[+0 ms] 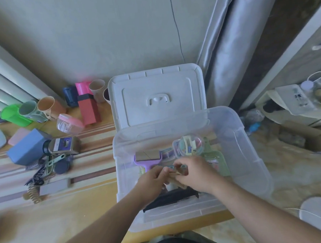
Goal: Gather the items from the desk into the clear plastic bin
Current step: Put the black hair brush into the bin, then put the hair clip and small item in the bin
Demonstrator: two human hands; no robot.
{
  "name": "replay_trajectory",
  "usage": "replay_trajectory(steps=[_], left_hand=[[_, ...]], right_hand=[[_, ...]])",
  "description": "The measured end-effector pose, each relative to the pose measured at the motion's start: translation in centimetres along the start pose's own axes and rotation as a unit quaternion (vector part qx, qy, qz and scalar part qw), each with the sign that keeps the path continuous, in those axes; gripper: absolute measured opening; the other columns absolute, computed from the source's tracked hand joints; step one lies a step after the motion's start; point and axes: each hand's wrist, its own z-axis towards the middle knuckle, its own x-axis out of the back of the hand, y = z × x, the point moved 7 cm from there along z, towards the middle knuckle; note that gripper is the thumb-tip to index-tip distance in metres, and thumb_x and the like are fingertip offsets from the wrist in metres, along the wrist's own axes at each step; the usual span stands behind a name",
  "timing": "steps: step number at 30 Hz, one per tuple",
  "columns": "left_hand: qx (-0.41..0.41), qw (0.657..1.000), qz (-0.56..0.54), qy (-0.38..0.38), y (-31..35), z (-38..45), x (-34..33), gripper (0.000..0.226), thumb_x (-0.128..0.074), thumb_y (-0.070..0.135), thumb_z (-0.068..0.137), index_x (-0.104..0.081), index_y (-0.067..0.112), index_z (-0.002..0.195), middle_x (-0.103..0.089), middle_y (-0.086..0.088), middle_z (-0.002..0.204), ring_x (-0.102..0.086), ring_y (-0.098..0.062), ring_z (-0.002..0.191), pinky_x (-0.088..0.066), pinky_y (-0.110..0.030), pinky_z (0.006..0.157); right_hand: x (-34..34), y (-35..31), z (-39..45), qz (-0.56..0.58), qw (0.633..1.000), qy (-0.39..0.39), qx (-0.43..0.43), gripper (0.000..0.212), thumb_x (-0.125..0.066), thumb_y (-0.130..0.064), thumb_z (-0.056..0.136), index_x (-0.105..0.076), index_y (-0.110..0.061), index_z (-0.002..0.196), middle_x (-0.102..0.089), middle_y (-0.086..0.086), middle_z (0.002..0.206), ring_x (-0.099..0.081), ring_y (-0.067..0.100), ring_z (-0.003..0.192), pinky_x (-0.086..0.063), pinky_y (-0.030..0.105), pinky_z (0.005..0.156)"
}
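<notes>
We have both hands down inside the clear plastic bin (246,135), which sits at the right end of the table (49,220) with its white lid (154,95) propped behind it. Our left hand (152,179) and right hand (194,172) are each closed in a pinching grip on the same small pale bundle (174,176) — too blurred for us to name.

Already in the bin lie a purple lint roller (148,158), a round clear tub of clips (190,144), a green flat piece (220,159) and a dark pouch (171,197).

Plenty is still out on the table: cups (45,107), a red box (88,111), a blue box (26,148) and a tangle of small clips (47,168).

The risk we see is the bundle snagging or scattering as we let go — loose small pieces could slip under the pouch. Reaching back left, a sleeve or wrist could also tip the cups.
</notes>
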Motion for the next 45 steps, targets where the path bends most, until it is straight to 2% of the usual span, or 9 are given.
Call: replay_trajectory(steps=[4, 11, 16, 20, 23, 29, 34, 39, 45], left_hand=[[-0.026, 0.983, 0.182, 0.028, 0.0, -1.1, 1.7, 0.033, -0.055, 0.046, 0.101, -0.059, 0.035, 0.132, -0.068, 0.010, 0.109, -0.063, -0.010, 0.093, -0.052, -0.028, 0.081], [-0.095, 0.953, 0.287, 0.019, 1.0, -2.0, 1.0, 0.040, -0.057, 0.040, 0.096, -0.057, 0.038, 0.136, -0.054, 0.005, 0.135, -0.055, -0.017, 0.118, -0.048, -0.035, 0.102], [-0.184, 0.888, 0.392, 0.157, 4.2, -3.4, 4.0, 0.046, -0.061, 0.041, 0.094, -0.054, 0.040, 0.139, -0.048, 0.008, 0.141, -0.041, -0.021, 0.131, -0.042, -0.039, 0.110], [-0.225, 0.875, 0.342, 0.257, 5.0, -4.6, 9.3, 0.046, -0.067, 0.037, 0.084, -0.059, 0.039, 0.130, -0.050, 0.006, 0.135, -0.040, -0.022, 0.130, -0.044, -0.039, 0.104], [-0.185, 0.882, 0.297, 0.317, 2.9, -5.3, 15.3, 0.046, -0.065, 0.038, 0.085, -0.057, 0.040, 0.131, -0.049, 0.007, 0.137, -0.038, -0.023, 0.129, -0.039, -0.039, 0.105], [-0.024, 0.899, 0.254, 0.355, -9.9, -6.0, 27.5, 0.044, -0.066, 0.036, 0.088, -0.058, 0.039, 0.131, -0.046, 0.004, 0.140, -0.036, -0.027, 0.133, -0.032, -0.044, 0.112], [0.116, 0.911, 0.215, 0.334, -22.6, -7.1, 35.7, 0.053, -0.067, 0.036, 0.084, -0.054, 0.038, 0.136, -0.044, -0.003, 0.144, -0.036, -0.033, 0.132, -0.034, -0.047, 0.113], [0.189, 0.913, 0.182, 0.314, -30.9, -7.6, 41.1, 0.057, -0.063, 0.034, 0.085, -0.050, 0.035, 0.140, -0.046, -0.010, 0.139, -0.045, -0.037, 0.126, -0.038, -0.044, 0.106], [0.196, 0.939, 0.071, 0.274, -34.6, -4.9, 42.4, 0.067, -0.064, 0.044, 0.083, -0.030, 0.044, 0.141, -0.039, -0.006, 0.131, -0.056, -0.029, 0.087, -0.047, -0.036, 0.076]], right_hand=[[1.6, 2.5, 1.1, -0.122, 0.992, 0.027, 0.013, 0.044, -0.079, -0.018, 0.090, -0.066, -0.028, 0.131, -0.062, -0.014, 0.130, -0.064, 0.012, 0.107, -0.050, 0.023, 0.083], [0.0, 2.7, 1.7, -0.132, 0.990, 0.021, 0.035, 0.050, -0.082, -0.030, 0.088, -0.063, -0.029, 0.135, -0.053, -0.016, 0.131, -0.054, 0.007, 0.102, -0.042, 0.019, 0.079], [-0.5, -0.3, 1.4, -0.104, 0.989, 0.071, 0.081, 0.040, -0.076, -0.034, 0.090, -0.070, -0.027, 0.128, -0.055, -0.016, 0.130, -0.051, 0.006, 0.118, -0.050, 0.029, 0.101], [-0.7, -4.5, 3.3, -0.101, 0.981, 0.118, 0.116, 0.037, -0.081, -0.022, 0.087, -0.073, -0.020, 0.122, -0.059, -0.006, 0.127, -0.050, 0.012, 0.120, -0.043, 0.029, 0.103], [-1.4, -9.4, 5.6, -0.110, 0.971, 0.143, 0.158, 0.037, -0.083, -0.015, 0.083, -0.075, -0.014, 0.119, -0.061, 0.000, 0.123, -0.055, 0.026, 0.117, -0.038, 0.030, 0.100], [-6.5, -20.1, 10.5, -0.103, 0.954, 0.154, 0.234, 0.036, -0.081, -0.011, 0.079, -0.076, -0.015, 0.115, -0.064, 0.001, 0.117, -0.055, 0.027, 0.110, -0.046, 0.032, 0.097], [-15.2, -25.8, 16.3, -0.145, 0.966, 0.048, 0.211, 0.038, -0.072, -0.019, 0.088, -0.071, -0.018, 0.126, -0.060, 0.000, 0.126, -0.052, 0.029, 0.119, -0.049, 0.045, 0.103], [-25.2, -30.1, 21.4, -0.207, 0.963, -0.087, 0.151, 0.044, -0.060, -0.024, 0.097, -0.061, -0.021, 0.140, -0.051, -0.002, 0.144, -0.037, 0.025, 0.137, -0.040, 0.041, 0.111], [-34.4, -32.2, 24.1, -0.260, 0.944, -0.174, 0.107, 0.039, -0.056, -0.028, 0.095, -0.060, -0.027, 0.133, -0.053, -0.005, 0.137, -0.041, 0.027, 0.134, -0.050, 0.046, 0.100]])
